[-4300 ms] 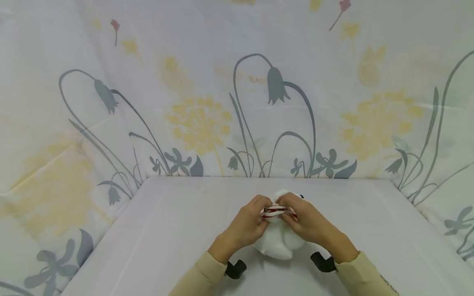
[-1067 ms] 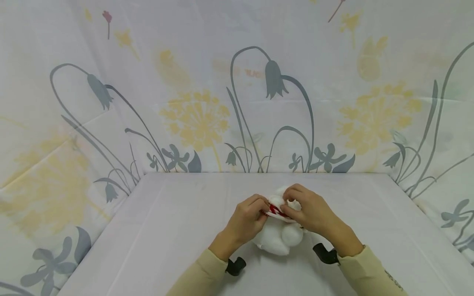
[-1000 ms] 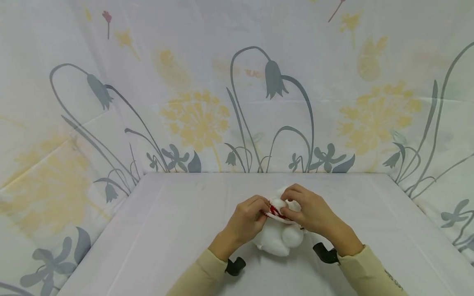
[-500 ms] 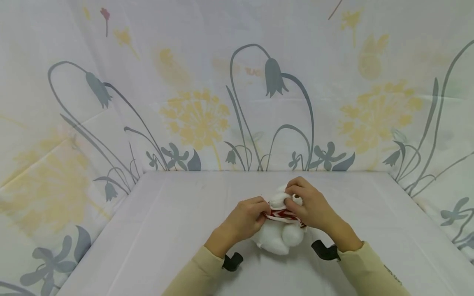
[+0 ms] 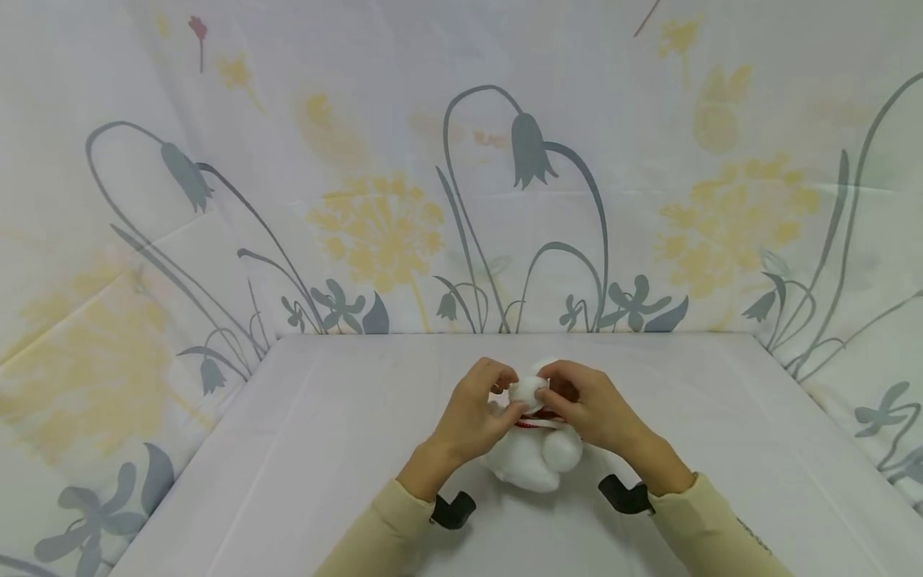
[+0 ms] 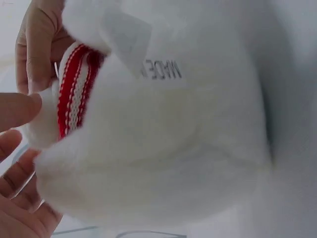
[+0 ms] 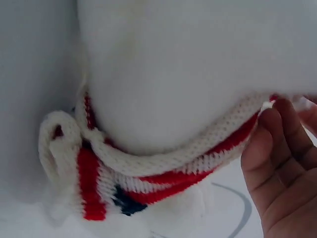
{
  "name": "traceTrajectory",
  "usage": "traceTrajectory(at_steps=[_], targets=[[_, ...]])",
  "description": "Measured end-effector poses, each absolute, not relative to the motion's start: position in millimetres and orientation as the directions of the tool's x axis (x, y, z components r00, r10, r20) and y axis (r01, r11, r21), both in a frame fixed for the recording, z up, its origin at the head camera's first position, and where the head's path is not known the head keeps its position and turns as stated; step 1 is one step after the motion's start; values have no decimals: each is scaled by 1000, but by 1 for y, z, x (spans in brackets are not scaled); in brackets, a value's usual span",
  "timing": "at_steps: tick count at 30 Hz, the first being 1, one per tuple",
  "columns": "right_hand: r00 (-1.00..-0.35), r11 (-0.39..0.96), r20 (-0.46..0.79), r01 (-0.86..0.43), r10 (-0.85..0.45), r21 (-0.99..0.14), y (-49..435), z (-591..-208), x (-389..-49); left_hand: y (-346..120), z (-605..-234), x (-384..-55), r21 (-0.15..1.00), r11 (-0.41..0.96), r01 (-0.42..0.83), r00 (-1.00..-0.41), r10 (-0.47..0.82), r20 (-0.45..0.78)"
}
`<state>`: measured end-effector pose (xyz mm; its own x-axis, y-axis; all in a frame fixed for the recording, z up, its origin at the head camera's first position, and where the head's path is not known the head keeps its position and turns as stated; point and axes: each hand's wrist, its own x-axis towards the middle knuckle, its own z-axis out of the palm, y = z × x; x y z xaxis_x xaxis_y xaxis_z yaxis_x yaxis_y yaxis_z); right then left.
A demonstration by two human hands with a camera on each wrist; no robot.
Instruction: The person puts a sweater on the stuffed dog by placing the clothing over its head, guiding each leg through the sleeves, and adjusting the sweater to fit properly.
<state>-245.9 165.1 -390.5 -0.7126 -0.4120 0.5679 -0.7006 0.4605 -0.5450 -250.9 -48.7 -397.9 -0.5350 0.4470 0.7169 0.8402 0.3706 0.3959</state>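
right now, a soft white toy is sitting on the white table, and a person's two hands are touching it near the top. the left hand is touching a round white lump with its thumb, and its fingers are standing apart. the right hand is holding the toy by the lump and the scarf, with thumb and fingers bending in; i cannot tell which finger is pinching what. the scarf is going round the toy, showing red and white stripes and a dark blue bit. a tag with black letters is lying on the fur. light sleeves are covering the arms, and black bent pieces are poking out by the wrists. behind, a cloth is showing gray and yellow flowers.
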Motion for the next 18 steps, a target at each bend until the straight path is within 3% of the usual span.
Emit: traceTrajectory(at_steps=[6, 11, 15, 18], targets=[[-723, 447, 538, -691, -434, -568, 163, -389, -243, -49, -397, -252, 364, 452, 815, -553, 413, 724], [-746, 506, 568, -659, -347, -556, 166, -385, -242, -56, -400, -257, 385, 586, 713, -634, 304, 712], [-810, 594, 532, -560, -246, -577, 169, -381, -241, -63, -403, -260, 423, 673, 607, -704, 207, 680], [-888, 650, 411, -439, -207, -621, 170, -379, -240, -65, -401, -260, 428, 687, 588, -701, 169, 693]])
